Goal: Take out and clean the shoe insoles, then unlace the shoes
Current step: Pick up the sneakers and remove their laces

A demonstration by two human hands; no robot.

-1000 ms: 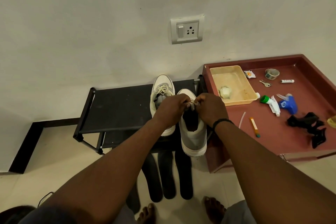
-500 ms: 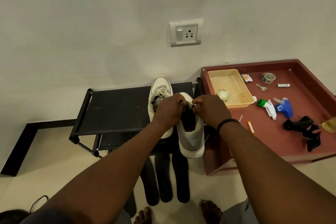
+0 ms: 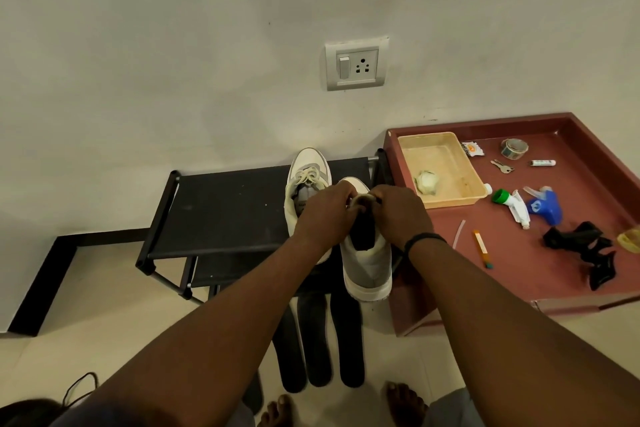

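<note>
Black rack (image 3: 225, 208) bearing two shoes (image 3: 306, 170), insoles (image 3: 349, 340) on floor (image 3: 104, 329)

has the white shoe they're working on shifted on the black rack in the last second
No. The white shoe keeps its place beside the other laced shoe on the black rack, heel overhanging the front edge; only the camera moved.

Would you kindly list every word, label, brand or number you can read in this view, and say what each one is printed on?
No text here is sharp enough to quote.
Tongue label in the left shoe: dark print, blurred.
White tube on the red tray: dark lettering, too small.
Small packet: orange mark, unreadable.
Tape roll: printed pattern, unreadable.
Blue spray head: pale emblem, no legible words.
</note>
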